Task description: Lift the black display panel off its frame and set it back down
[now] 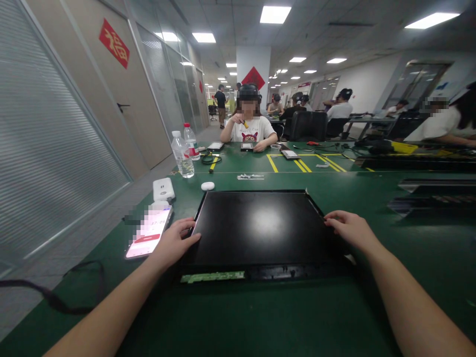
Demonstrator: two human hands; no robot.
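Head view, black panel (pixel 253 230), flat between left fingers (pixel 190 242) and right fingers (pixel 341 215)

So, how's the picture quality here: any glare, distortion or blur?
Head view: a soft white glare patch on the black panel, between left hand and right hand; ceiling light washed out; the door leans, likely wide-angle distortion; pixelation covers part of the phone; dark strips at right look smeared.

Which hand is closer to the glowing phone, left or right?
The left hand. It is just beside the phone, at the left edge of the black panel; the right hand is farther off, at the panel's right edge.
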